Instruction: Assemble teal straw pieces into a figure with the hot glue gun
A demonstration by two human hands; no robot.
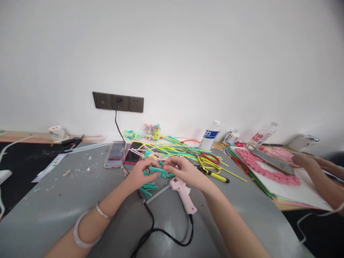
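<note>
At centre of frame: teal fuzzy strip [154, 169] at the fingertips of two hands

Left hand [139, 175]: grip pinched on the strip, thumb below, fingers above. Right hand [185, 172]: thumb and fingers bent toward the strip's right end; cannot tell whether this grip is closed on it. Strip position: mid-frame, over the grey counter [88, 204].

Just below the hands: short teal pieces [149, 187] lying in a loose group. Lower centre: pink glue gun [184, 197], on its side, grey stick [159, 194] meeting its upper end, black cable [153, 219] looping below.

Beyond the hands: yellow-green stems [172, 146], spread loosely; yellow-handled cutters [218, 176] right of them. Upper right of centre: bottle [209, 139], tilted in view. Right edge: another person's hand [305, 160], near a phone on pink braiding [258, 165].
</note>
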